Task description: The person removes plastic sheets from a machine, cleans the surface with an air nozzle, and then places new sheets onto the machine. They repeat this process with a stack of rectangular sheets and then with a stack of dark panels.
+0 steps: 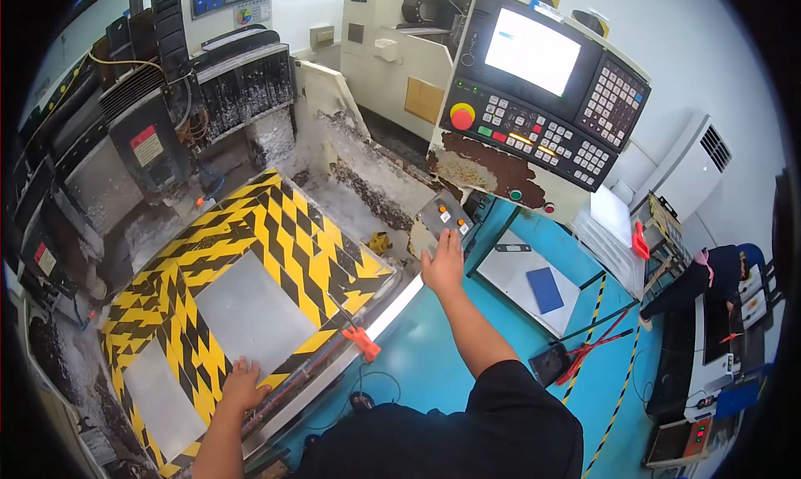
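My left hand (242,385) holds nothing. Its fingers are spread on the near edge of a board covered in yellow-and-black striped tape (321,266), beside a grey rectangular panel (254,308). Out ahead, my right hand (444,264) has its fingers stretched toward a small button box (442,216) with orange-lit buttons. The fingertips are at the box's lower edge; whether they press a button I cannot make out. Between my hands, an orange-red clip-like piece (361,344) sits at the board's front edge.
A control console (534,87) with a lit screen and red stop button stands ahead right. Machine heads (146,149) rise behind the board. A low table (509,283) carries a blue pad (545,291). Far right, another person (709,270) bends over equipment. A cable lies on the floor.
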A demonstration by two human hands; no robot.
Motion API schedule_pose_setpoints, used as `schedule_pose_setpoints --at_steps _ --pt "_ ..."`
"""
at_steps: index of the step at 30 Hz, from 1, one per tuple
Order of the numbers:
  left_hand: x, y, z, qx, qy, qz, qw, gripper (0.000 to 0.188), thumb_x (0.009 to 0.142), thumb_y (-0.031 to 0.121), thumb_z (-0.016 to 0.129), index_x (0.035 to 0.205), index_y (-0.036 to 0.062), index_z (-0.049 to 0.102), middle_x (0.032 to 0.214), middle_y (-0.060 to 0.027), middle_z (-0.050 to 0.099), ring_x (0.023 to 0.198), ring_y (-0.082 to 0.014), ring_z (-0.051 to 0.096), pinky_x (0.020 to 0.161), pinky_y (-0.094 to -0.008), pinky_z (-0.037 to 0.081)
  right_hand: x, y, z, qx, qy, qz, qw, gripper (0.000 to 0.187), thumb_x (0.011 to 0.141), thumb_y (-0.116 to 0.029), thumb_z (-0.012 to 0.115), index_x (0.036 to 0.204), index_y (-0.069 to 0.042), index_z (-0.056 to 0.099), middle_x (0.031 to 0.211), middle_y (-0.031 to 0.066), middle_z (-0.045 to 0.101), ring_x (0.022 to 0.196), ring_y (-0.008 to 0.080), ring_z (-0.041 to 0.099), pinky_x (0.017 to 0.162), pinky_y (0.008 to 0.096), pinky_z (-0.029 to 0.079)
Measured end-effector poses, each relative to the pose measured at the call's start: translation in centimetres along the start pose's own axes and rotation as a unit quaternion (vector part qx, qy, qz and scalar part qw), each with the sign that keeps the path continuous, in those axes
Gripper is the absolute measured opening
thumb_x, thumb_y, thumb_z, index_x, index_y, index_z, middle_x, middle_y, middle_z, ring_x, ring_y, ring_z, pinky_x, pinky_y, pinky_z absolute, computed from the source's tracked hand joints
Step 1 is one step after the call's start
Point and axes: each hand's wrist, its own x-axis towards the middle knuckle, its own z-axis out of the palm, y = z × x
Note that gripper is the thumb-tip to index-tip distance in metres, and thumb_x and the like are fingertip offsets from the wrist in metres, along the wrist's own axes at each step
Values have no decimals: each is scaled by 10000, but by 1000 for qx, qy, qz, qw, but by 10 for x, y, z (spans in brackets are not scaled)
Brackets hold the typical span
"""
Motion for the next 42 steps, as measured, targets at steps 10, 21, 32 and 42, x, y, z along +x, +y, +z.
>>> schedule_pose_setpoints --at_steps 10,21,32,42 --pt "-28 5 23 -160 57 -16 985 692 872 496 604 1364 23 490 1450 -226 433 1356 -398 383 1128 -458 311 11 22 8 -129 25 -131 983 698 825 -382 660 1362 15 456 1387 222 492 1257 396 482 1021 500 406" --pt "-282 97 165 -673 199 -50 711 478 944 303 618 1316 11 548 1203 -136 655 1053 -205 643 934 -332 491 -55 11 17 45 -53 72 995 812 923 -566 498 1424 53 342 1379 338 421 1243 494 447 1007 521 413" --pt "-555 313 568 -607 -109 -580 533 679 878 521 592 1260 -41 583 1293 -259 572 1228 -376 539 1040 -439 424 -336 71 -2 -13 -810 -333 483 462 979 -430 493 1270 -76 555 1065 79 656 950 213 606 753 364 495" --pt "-514 356 599 -706 72 -513 483 503 904 466 552 1147 45 680 1194 -220 638 1124 -363 601 957 -444 479 -347 -38 -19 -47 -748 -176 638 192 929 -264 618 916 -72 614 829 40 649 716 141 610 623 317 506"
